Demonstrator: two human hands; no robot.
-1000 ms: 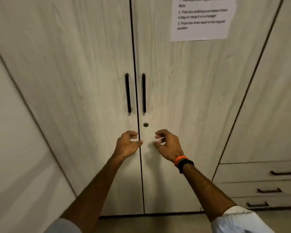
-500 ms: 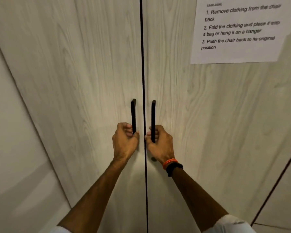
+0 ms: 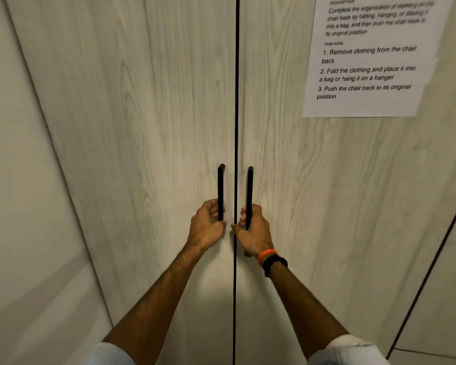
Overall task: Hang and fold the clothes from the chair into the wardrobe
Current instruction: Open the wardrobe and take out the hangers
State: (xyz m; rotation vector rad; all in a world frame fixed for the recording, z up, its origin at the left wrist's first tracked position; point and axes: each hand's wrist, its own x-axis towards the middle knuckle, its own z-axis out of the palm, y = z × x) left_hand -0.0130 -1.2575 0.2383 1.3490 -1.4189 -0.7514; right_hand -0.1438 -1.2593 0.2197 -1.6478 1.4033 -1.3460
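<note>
The wardrobe fills the view with two pale wood-grain doors, the left door (image 3: 148,127) and the right door (image 3: 300,193), closed with a thin dark gap between them. My left hand (image 3: 207,226) grips the lower part of the left black bar handle (image 3: 221,183). My right hand (image 3: 253,230), with orange and black bands on its wrist, grips the lower part of the right black handle (image 3: 249,185). No clothes or chair are in view.
A white printed instruction sheet (image 3: 366,61) is stuck to the right door at the top. A plain pale wall (image 3: 24,206) runs along the left. Another wardrobe panel (image 3: 448,272) sits at the far right.
Both hands rose from below the lock and closed round the two handles. My view moved closer to the doors and tilted up, so the drawers at the lower right left the frame.
</note>
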